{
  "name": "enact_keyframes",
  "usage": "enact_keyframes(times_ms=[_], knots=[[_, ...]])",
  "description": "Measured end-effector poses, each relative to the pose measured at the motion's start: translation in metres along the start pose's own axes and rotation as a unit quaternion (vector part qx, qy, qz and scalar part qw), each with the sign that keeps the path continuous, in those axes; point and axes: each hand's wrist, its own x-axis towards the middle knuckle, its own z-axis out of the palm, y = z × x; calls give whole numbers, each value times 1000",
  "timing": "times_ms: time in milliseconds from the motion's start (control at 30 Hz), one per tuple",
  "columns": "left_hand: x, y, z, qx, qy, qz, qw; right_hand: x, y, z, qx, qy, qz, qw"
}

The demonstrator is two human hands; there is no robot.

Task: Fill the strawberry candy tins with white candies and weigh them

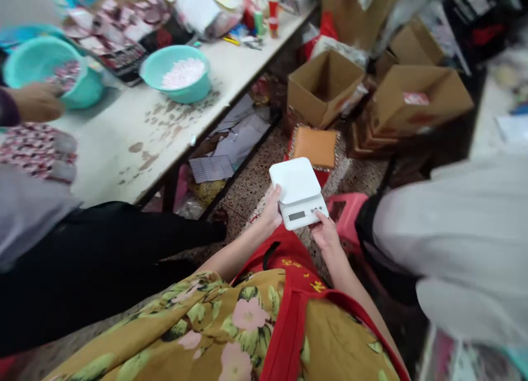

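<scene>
The person is gripping a white digital scale with both hands, holding it out in front of a red apron; left hand is clasping the side, right hand is holding the near right corner, thumb lying over the buttons. Pressing or not, can't tell; display lit or not, can't tell. Progress, judging from this: lifting looks done; nothing is resting on the platform, and the scale isn't sitting on any surface yet. Edges: table is running diagonally along the left, its edge well apart from the scale. Cushioned stool is standing just beyond, cardboard boxes farther behind it. Dark trousers are crowding the left, pale clothing the right, so sideways room is looking tight; the widest gap is lying forward-left, over speckled floor.
</scene>
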Motion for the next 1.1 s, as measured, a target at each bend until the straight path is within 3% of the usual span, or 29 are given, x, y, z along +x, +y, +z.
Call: enact_keyframes(times_ms=[200, 433, 567, 700, 867, 1000, 1100], knots=[[84, 90, 33, -53, 67, 147, 985, 95, -16, 126, -68, -78, 71, 992], [157, 179, 34, -131, 146, 250, 948, 182, 7, 250, -159, -161, 89, 970], [210, 232, 32, -135, 188, 262, 937, 232, 26, 314, -184, -168, 88, 965], [266, 288, 50, -126, 160, 270, 941, 276, 28, 383, -177, -159, 70, 969], [320, 358, 86, -136, 148, 272, 941, 315, 3, 464, -166, -196, 89, 962], [365, 407, 101, -133, 107, 255, 952, 352, -19, 506, -166, -240, 149, 945], [412, 437, 110, -99, 68, 222, 968, 392, -28, 527, -181, -243, 110, 947]])
